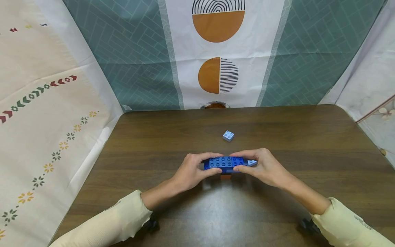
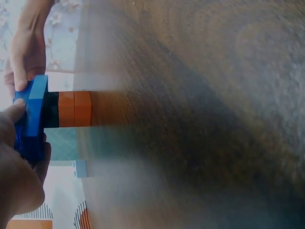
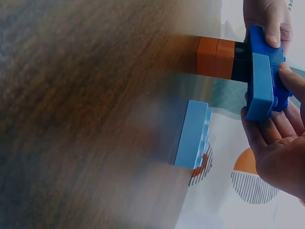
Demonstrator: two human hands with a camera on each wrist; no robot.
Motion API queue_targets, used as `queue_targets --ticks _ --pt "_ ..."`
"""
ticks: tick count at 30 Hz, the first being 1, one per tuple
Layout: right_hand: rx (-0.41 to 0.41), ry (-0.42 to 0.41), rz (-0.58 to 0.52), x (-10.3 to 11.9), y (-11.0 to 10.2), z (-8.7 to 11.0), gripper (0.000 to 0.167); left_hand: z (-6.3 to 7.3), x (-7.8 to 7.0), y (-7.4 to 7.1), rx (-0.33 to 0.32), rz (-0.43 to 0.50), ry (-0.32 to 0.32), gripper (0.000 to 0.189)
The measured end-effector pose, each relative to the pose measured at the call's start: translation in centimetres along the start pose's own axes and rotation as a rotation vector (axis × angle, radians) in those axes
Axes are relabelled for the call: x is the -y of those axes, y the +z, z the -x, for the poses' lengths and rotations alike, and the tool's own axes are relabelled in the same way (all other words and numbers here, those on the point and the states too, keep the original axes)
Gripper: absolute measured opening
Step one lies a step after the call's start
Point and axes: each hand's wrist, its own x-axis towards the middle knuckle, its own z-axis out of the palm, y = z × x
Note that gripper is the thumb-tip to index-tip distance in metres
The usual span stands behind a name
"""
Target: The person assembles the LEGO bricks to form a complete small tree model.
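A T-shaped build of toy building bricks stands on the table. Its stem is two orange bricks [image 3: 215, 57] with a dark green brick [image 3: 240, 61] above. Across the top lie a long blue brick [image 1: 220, 162], a smaller deep-blue brick [image 1: 238, 160] at its right, and light blue bricks [image 3: 260, 86] lower down. My left hand [image 1: 195, 170] pinches the left part of this top between thumb and fingers. From the other side my right hand [image 1: 267, 167] pinches the deep-blue brick, thumb on the near face. The right end of a light blue brick [image 1: 251, 163] sticks out under the right hand.
A loose pale blue brick [image 1: 228, 136] with studs up lies behind the build. The brown wooden table [image 1: 148, 137] meets patterned cloth hangings [image 1: 142, 85] at its back and sides. Dark objects [image 1: 151, 225] show beneath both sleeves.
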Motion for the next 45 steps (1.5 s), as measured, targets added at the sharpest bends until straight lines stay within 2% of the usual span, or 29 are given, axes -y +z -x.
queue_targets --ticks 8,14,22,26,29,33,39,45 --pt "0.006 -0.009 -0.038 -0.5 0.3 0.0 0.035 0.1 0.2 0.0 -0.001 0.008 -0.002 0.039" --pt "0.036 0.033 -0.121 -0.7 0.0 0.0 0.035 0.0 0.0 -0.1 -0.005 -0.023 0.009 0.039" --pt "0.083 0.025 -0.082 -0.6 -1.1 -0.1 0.04 -0.3 -0.4 -0.3 0.012 -0.051 0.01 0.039" --pt "0.118 0.063 -0.089 -1.0 -2.1 -0.2 0.04 -0.3 -0.4 -0.3 0.013 -0.057 0.008 0.04" --pt "0.108 0.084 -0.067 -1.7 -3.0 -0.2 0.041 -0.2 -0.3 -0.4 0.016 -0.058 0.003 0.041" --pt "0.104 0.073 -0.062 -3.2 -3.9 0.0 0.05 -0.2 -0.4 -0.4 0.022 -0.055 -0.009 0.041" --pt "0.145 0.07 -0.098 -5.8 -4.6 0.0 0.067 -0.1 -0.4 -0.4 0.024 -0.056 -0.009 0.041" --pt "0.189 0.084 -0.127 -7.4 -4.7 -0.2 0.075 -0.2 -0.5 -0.4 0.021 -0.046 -0.019 0.041"
